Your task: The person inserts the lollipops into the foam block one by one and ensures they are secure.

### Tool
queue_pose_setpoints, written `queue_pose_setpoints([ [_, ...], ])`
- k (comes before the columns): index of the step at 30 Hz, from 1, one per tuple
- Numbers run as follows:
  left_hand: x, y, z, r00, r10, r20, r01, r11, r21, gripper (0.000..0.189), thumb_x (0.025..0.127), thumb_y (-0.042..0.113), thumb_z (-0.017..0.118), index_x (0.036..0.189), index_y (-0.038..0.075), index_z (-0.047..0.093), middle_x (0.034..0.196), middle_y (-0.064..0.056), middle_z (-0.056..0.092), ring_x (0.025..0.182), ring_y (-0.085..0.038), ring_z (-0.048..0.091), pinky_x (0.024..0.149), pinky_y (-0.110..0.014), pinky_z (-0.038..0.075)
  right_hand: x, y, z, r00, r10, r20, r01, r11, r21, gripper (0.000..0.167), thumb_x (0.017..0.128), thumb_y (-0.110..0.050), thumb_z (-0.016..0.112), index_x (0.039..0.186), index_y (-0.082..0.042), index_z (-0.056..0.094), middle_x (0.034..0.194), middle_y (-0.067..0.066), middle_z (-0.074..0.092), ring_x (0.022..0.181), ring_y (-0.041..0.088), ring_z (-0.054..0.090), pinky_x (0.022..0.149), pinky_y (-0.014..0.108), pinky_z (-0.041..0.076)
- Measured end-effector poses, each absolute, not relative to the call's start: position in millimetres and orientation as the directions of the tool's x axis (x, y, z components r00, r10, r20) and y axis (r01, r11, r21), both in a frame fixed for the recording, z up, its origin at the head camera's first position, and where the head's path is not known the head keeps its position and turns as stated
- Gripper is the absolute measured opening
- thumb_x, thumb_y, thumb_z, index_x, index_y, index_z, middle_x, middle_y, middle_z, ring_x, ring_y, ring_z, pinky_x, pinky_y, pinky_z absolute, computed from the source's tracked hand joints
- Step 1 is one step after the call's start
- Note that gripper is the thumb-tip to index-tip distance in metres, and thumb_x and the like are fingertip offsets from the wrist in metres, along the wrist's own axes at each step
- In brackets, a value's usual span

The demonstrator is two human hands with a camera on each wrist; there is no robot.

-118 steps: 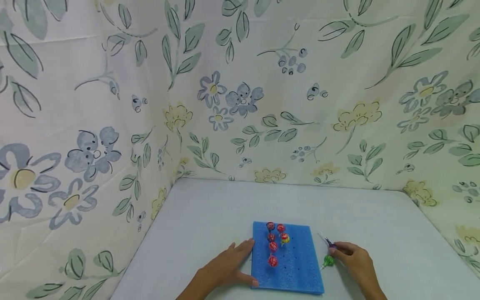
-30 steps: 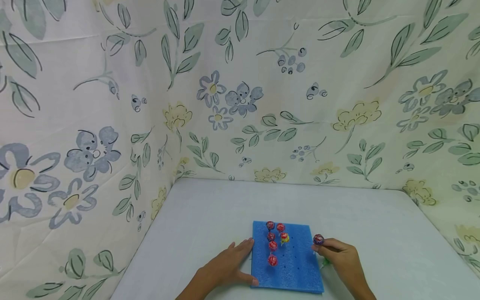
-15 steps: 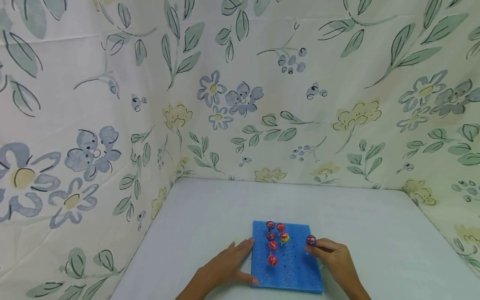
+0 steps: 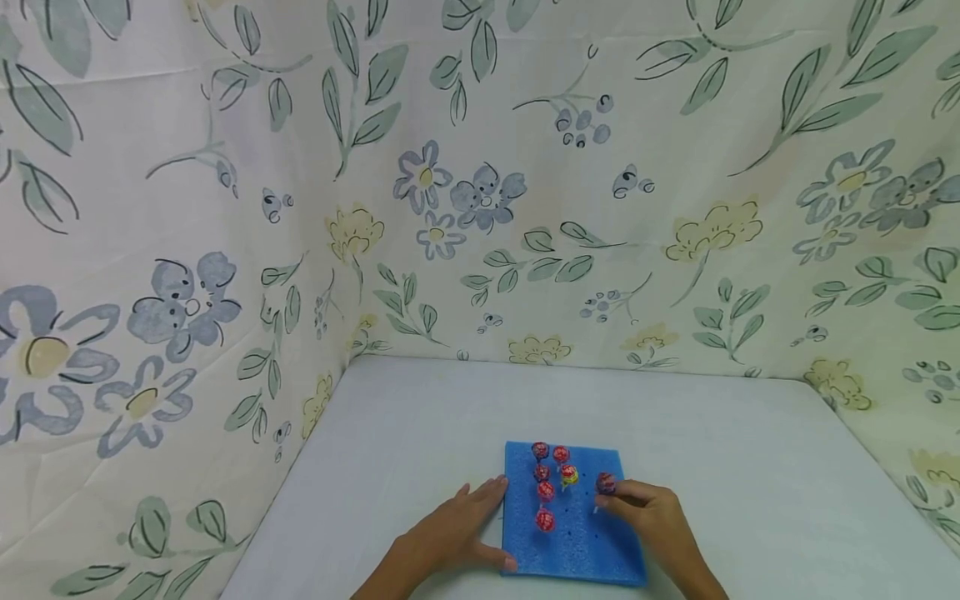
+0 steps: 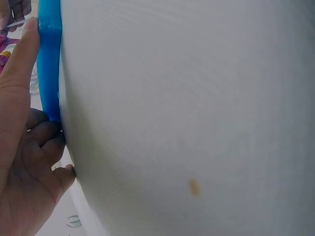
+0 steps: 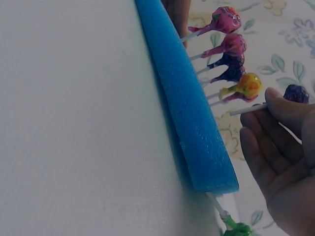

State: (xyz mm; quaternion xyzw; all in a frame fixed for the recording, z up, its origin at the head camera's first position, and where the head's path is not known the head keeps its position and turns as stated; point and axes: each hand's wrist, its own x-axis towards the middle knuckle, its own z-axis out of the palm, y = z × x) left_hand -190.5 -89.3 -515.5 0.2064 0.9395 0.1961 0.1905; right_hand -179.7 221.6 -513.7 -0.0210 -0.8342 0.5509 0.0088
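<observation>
A blue foam block [image 4: 555,558] lies on the white table. My left hand [image 4: 446,533] rests at its left side, fingers extended along the edge and thumb at the near corner. With thumb and fingertips, my right hand [image 4: 654,521] pinches a dark-purple-wrapped lollipop [image 4: 606,482] over the block's right half. Its white stick [image 6: 248,109] is apart from the foam in the right wrist view. Several lollipops stand in the foam's left part, among them a red one [image 4: 545,520] and a yellow-and-red one [image 4: 569,475].
A green-wrapped lollipop [image 6: 237,230] lies on the table beside the block's right edge, hidden behind my right hand in the head view. Small dark holes [image 4: 569,533] dot the foam. Floral cloth [image 4: 487,275] hangs behind and at the sides of the white table [image 4: 420,417].
My right hand has picked up the purple lollipop from the table, turned it head-up and carried it left over the foam. The left hand stays in place.
</observation>
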Motion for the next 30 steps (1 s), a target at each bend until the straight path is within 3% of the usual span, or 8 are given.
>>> queue_pose_setpoints([
  [5, -190, -89, -515, -0.839, 0.467, -0.279, 0.313, 0.834, 0.454, 0.113, 0.079, 0.073, 0.080, 0.168, 0.022, 0.033, 0.172, 0.007, 0.035, 0.160, -0.016, 0.032, 0.129, -0.053, 0.028, -180, 215, -515, -0.999, 0.043, -0.028, 0.044, 0.405, -0.913, 0.015, 0.089, -0.024, 0.087, 0.097, -0.012, 0.085, 0.107, 0.001, 0.082, 0.101, 0.007, 0.073, 0.083, 0.018, 0.059],
  [12, -191, -90, -516, -0.835, 0.484, -0.261, 0.345, 0.831, 0.435, 0.115, 0.079, 0.077, 0.077, 0.169, 0.022, 0.031, 0.173, 0.007, 0.033, 0.160, -0.015, 0.031, 0.129, -0.051, 0.029, -180, 207, -517, -1.000, 0.008, -0.009, 0.012, 0.393, -0.919, 0.010, 0.090, -0.021, 0.086, 0.094, -0.012, 0.085, 0.100, 0.002, 0.082, 0.096, 0.009, 0.075, 0.085, 0.027, 0.064],
  [21, -191, -90, -517, -0.843, 0.462, -0.278, 0.319, 0.843, 0.433, 0.114, 0.079, 0.075, 0.079, 0.168, 0.022, 0.032, 0.173, 0.007, 0.034, 0.160, -0.019, 0.032, 0.128, -0.053, 0.029, -183, 194, -520, -0.999, 0.022, 0.034, -0.021, 0.423, -0.906, 0.008, 0.086, -0.019, 0.089, 0.091, -0.014, 0.085, 0.097, 0.001, 0.082, 0.094, 0.009, 0.076, 0.083, 0.029, 0.064],
  [30, -191, -92, -516, -0.833, 0.492, -0.254, 0.354, 0.826, 0.439, 0.114, 0.080, 0.077, 0.076, 0.169, 0.021, 0.032, 0.173, 0.005, 0.034, 0.160, -0.017, 0.032, 0.128, -0.053, 0.030, -186, 188, -523, -0.999, 0.010, 0.039, -0.031, 0.420, -0.907, 0.008, 0.085, -0.016, 0.089, 0.092, -0.013, 0.086, 0.095, 0.001, 0.082, 0.089, 0.009, 0.075, 0.075, 0.022, 0.062],
])
